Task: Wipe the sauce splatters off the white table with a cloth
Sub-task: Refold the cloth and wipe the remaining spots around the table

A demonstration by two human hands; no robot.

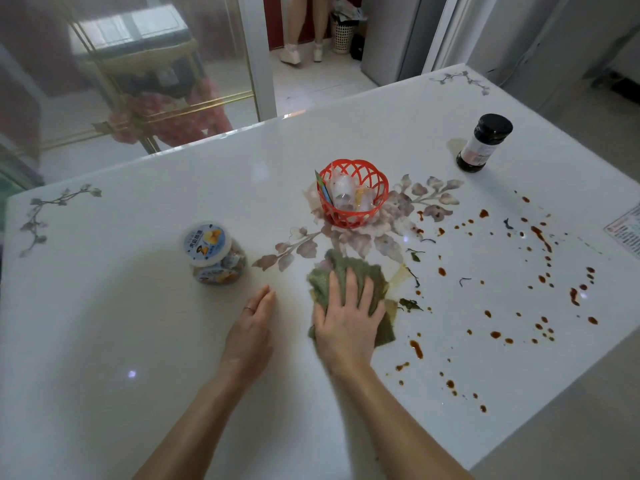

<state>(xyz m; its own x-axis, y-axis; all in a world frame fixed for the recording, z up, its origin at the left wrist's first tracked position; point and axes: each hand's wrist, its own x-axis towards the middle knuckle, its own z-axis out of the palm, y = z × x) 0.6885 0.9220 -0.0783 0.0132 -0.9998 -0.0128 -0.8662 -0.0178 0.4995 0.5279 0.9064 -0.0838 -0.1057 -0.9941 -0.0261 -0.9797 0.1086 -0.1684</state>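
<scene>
A home dining area — a glossy white table printed with flowers carries a snack jar, an orange basket and a sauce bottle. Beyond it stand a glass sliding door, a refrigerator and a laundry basket — household furnishings.

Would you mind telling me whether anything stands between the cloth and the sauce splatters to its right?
Nothing solid does. The right hand presses the green cloth flat; only small dark leafy scraps lie before the sauce splatters. The red basket sits farther back.
</scene>
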